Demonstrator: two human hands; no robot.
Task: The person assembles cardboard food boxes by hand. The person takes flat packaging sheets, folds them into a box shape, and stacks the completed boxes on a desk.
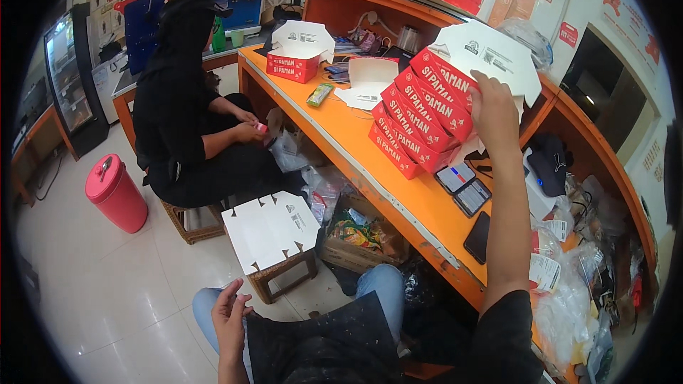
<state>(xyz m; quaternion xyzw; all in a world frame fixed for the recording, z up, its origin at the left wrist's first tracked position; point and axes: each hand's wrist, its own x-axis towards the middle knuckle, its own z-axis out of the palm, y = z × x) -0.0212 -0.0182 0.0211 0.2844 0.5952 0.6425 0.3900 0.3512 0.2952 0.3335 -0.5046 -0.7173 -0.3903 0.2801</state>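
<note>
A pale tiled floor [135, 299] spreads under the left half of the room, and a long orange counter [427, 199] runs slantwise from 11 o'clock down to 4 o'clock.

Nearest, at 7 o'clock, the left hand [229, 313] hangs over the left thigh, fingers loosely curled around nothing. The right hand [494, 110] is well apart from it, at 2 o'clock, bent over the right edge of the stacked red boxes [423, 117]; whether it grips or merely touches them cannot be told. The stack leans on the counter at 2 o'clock, a white lid panel [491, 50] standing up behind it.

At 8 o'clock, beyond the left knee, a flat white carton blank [267, 231] covers a stool [309, 267]. A littered cardboard carton [359, 249] sits under the counter at 6 o'clock. Towards 4 o'clock, an unfolded phone [466, 188] lies close to the stack, with a dark phone [478, 238] below it; the right forearm crosses between these and a dark cap [549, 163] and crumpled plastic bags [569, 313].

Farther off at 11 o'clock stands an open red box [292, 67]. A seated co-worker [178, 92] fills 10 o'clock, a red bin [117, 195] 9 o'clock, and a glass-fronted fridge [71, 78] stands behind, towards 10 o'clock.
</note>
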